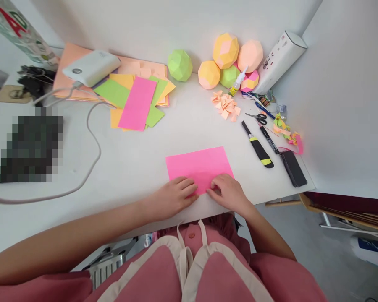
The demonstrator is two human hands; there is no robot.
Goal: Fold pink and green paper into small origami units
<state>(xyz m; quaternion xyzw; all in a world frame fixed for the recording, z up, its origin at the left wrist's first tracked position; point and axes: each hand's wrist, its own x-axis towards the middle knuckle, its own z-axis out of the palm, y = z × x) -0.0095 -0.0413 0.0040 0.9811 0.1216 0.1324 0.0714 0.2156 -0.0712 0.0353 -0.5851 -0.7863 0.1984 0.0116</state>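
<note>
A bright pink sheet of paper (198, 165) lies on the white table near its front edge. At its near left corner, my left hand (179, 195) has its fingers together and bent over the paper's edge. My right hand (228, 191) is curled on the near right part of the sheet, thumb and forefinger pinching by the near edge. A small gap separates the two hands. The fingers partly cover the sheet's near edge, so I cannot see whether it is folded there.
Pink, green and orange paper strips (137, 102) lie at back left beside a white power bank (91, 68) with its cable. Several faceted paper balls (180, 65) stand along the wall. A glue bottle (237, 82), paper scraps (226, 105), scissors (261, 118), cutter (260, 149) and marker (269, 139) lie right.
</note>
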